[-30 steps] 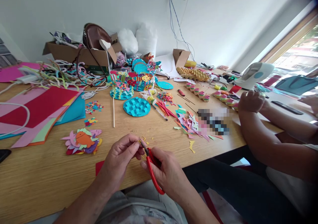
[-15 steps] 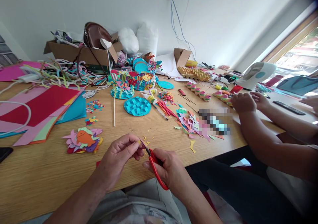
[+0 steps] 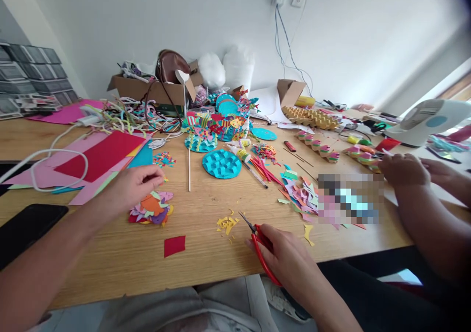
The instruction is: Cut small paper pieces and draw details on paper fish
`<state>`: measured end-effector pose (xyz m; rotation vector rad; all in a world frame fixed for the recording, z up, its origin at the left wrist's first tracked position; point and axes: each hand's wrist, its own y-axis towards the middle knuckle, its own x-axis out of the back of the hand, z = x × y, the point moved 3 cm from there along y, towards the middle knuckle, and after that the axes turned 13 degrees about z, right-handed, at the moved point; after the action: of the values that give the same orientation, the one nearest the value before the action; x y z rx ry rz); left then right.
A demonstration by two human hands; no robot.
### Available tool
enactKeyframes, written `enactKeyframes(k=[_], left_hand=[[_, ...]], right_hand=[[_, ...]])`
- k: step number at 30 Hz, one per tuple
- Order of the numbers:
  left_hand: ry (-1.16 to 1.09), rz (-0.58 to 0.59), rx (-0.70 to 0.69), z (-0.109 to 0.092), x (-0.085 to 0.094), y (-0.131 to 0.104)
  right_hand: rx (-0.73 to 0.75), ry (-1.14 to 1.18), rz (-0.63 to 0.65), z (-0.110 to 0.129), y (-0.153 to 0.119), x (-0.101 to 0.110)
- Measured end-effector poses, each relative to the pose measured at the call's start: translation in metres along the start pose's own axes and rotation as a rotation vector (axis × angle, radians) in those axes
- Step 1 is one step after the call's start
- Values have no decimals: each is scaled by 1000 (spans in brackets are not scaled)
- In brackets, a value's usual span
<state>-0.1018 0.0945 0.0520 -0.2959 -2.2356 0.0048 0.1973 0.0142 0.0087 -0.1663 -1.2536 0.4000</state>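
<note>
Two hands show on my feed, well apart: my right hand (image 3: 281,248) is wrapped around the red-handled scissors (image 3: 262,257), blades beside the yellow scraps (image 3: 228,224) over the table (image 3: 110,268); my left hand (image 3: 142,182) is at the paper fish (image 3: 151,209), fingers curled, though I can't tell whether they meet or grip anything

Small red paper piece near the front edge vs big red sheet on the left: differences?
Size: the small red piece is far smaller than the big red sheet.
Support: the small red piece lies directly on the wooden table; the big red sheet lies on top of pink paper.
Shared: both red, lying flat.
</note>
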Motion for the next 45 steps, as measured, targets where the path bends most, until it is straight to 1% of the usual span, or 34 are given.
enactKeyframes(k=[2,3,4,7,10,13,17,20,22,25,28,30,32,35,38,40,41,43,45], left_hand=[[209,25,23,13,14,13],[284,29,42,18,17,20],[310,37,49,23,18,26],[345,56,58,34,13,40],[368,68,49,42,7,49],[384,69,35,48,4,52],[397,62,41,52,6,52],[411,47,54,49,8,50],[422,40,39,44,8,48],[433,43,-38,30,0,43],[437,70,-166,13,-17,36],[461,69,-310,1,-31,31],[451,52,-439,-8,-44,25],[422,6,-581,-18,-57,18],[402,-49,-650,-23,-61,14],[402,-74,-670,-23,-61,12],[408,-77,-681,-23,-61,12],[437,-69,-715,-21,-63,11],[477,-69,-766,-19,-65,11]], right_hand=[[-31,-33,12,-4,2,-1],[-44,-44,17,-6,2,-1],[-53,-52,21,-8,3,-1],[-66,-71,18,-12,6,-2],[-81,-81,11,-14,6,-1],[-95,-70,13,-16,5,1],[-104,-69,24,-17,6,1],[-106,-59,3,-18,7,0],[-95,-44,-18,-18,7,0],[-39,11,-54,-14,3,1],[9,63,-84,-8,-1,0],[9,73,-110,-7,-3,-3],[4,82,-178,-12,-5,-6],[-64,125,-328,-34,-13,-6],[-252,171,-493,-69,-25,-2],[-345,160,-533,-88,-33,0],[-378,145,-534,-95,-35,1],[-407,122,-510,-103,-37,0],[-407,112,-489,-105,-35,-2]])
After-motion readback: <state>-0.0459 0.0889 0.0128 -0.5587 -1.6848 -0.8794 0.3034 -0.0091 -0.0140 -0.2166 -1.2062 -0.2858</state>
